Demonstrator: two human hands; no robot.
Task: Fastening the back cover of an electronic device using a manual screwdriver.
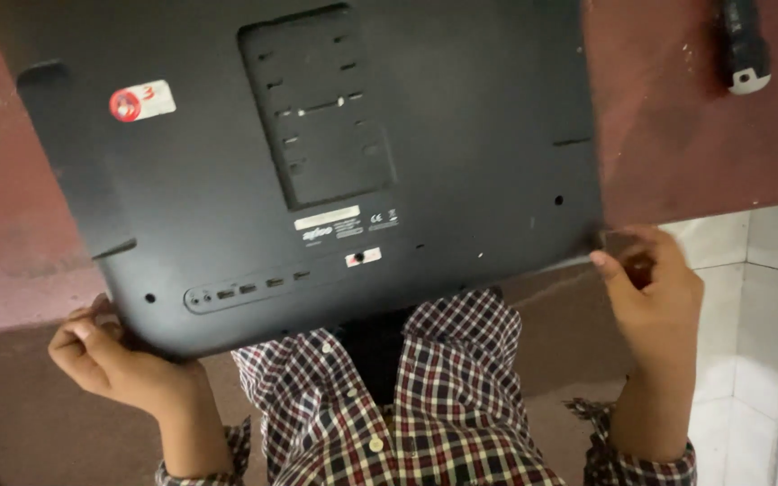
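Checked shirt [425, 405] sits closest to the lens, sleeves running up to both hands. Left hand [114, 355] is curled round the monitor's near-left corner, fingers tucked under the edge, gripping it. Right hand [650, 288] pinches the near-right corner between thumb and fingers. Black monitor [317, 162] lies face down, back panel up, on the dark red worktop [695, 144], its near edge overhanging toward the person's chest. Round red-and-white sticker [141, 101] sits on the back, far left. Port row [249, 290] runs along the near edge. Black tool handle with white tip [745, 45] lies on the worktop, far right, well apart from the monitor. White tiled floor [758, 342] shows beyond the right hand.
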